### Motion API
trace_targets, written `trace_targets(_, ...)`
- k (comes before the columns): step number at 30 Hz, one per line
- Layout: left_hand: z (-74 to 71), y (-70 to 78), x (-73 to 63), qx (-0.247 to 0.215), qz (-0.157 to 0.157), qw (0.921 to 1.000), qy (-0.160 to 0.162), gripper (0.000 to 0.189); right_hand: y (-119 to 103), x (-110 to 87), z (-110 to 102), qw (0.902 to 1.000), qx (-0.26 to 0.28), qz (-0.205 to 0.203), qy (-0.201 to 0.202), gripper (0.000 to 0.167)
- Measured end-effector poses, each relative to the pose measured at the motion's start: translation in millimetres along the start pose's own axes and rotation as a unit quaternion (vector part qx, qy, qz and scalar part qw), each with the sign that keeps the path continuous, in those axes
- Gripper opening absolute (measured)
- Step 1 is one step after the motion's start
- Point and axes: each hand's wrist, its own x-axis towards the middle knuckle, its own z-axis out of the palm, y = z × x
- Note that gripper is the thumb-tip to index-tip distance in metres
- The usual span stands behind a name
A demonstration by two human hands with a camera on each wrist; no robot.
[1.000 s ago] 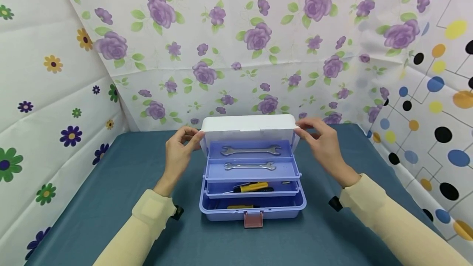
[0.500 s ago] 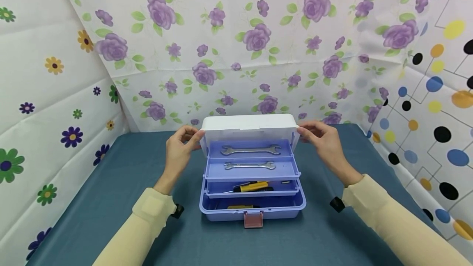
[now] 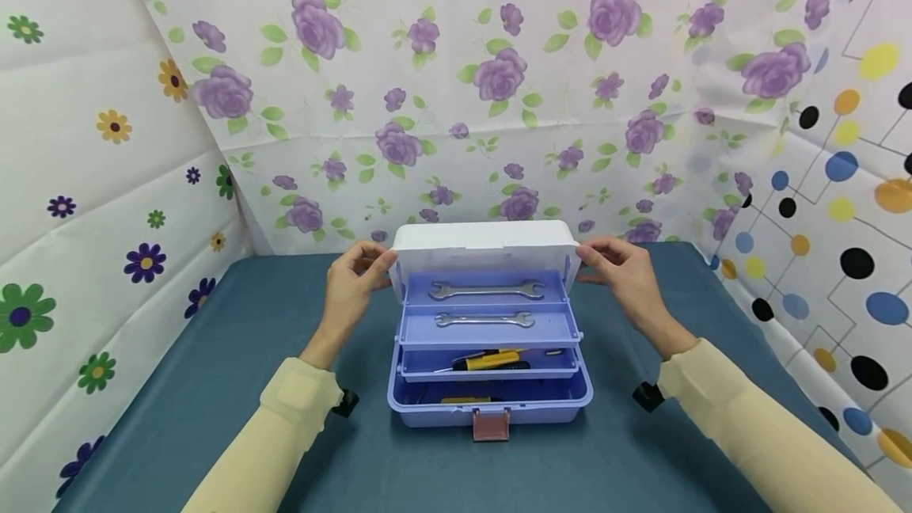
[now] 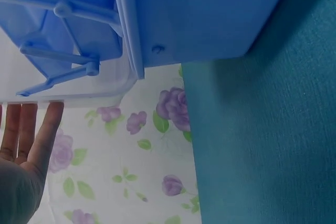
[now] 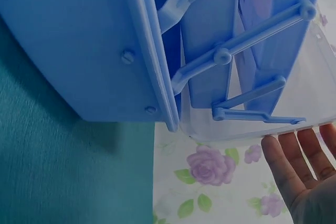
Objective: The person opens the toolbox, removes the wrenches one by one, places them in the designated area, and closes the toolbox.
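Note:
A lavender-blue toolbox (image 3: 486, 416) stands with its white lid (image 3: 484, 236) raised and its trays stepped out. My left hand (image 3: 347, 291) holds the lid's left side edge by the fingertips, thumb in front. At the right side edge, my right hand (image 3: 627, 283) does likewise. Both wrist views show several fingertips at the lid's rim, with the thumbs hidden. Two double open-ended wrenches lie in the upper trays: one wrench (image 3: 487, 290) behind, another wrench (image 3: 484, 320) in front. A yellow-handled screwdriver (image 3: 487, 361) lies lower down.
A reddish-brown latch (image 3: 491, 424) hangs at the toolbox's front. Blue hinged arms (image 5: 223, 56) link the trays at the side. Another yellow handle (image 3: 466, 400) shows in the bottom compartment. Dark teal cloth (image 3: 492, 473) covers the table, backed by a floral curtain (image 3: 456, 101).
My right hand has shifted slightly to the right at the lid's edge. The left hand keeps its place on the lid, which stays raised. The head view has shifted a little.

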Motion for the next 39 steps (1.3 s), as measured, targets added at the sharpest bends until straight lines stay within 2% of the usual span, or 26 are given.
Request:
trace_targets(6,1.4,-2.8,4.6,-0.011,-0.005,0.9999,-0.008,0.019,6,4.5,0,0.9999,0.009,0.011,0.003,0.032)
trace_targets(14,2.8,-3.6,5.1,-0.013,0.024,0.9996,-0.001,0.025,9,8.7,4,0.9999,-0.009,0.004,0.009,0.038)
trace_targets(18,3.1,2.7,4.6,-0.005,0.018,0.9998,0.001,0.022,9,10.4,4,1.0000,-0.001,0.003,0.009,0.039)
trace_targets(27,4.4,-5.6,10.2,-0.003,0.033,0.9993,0.014,0.026,9,13.9,6,0.9998,0.000,0.012,0.014,0.036)
trace_targets(33,4.9,-7.1,14.4,-0.002,0.019,0.9997,0.015,0.028,10,18.7,9,0.9994,0.004,0.027,0.019,0.035)
trace_targets(39,2.8,-6.7,17.0,-0.018,-0.007,0.9998,-0.010,0.032,12,21.5,8,0.9993,0.007,0.030,0.018,0.037)
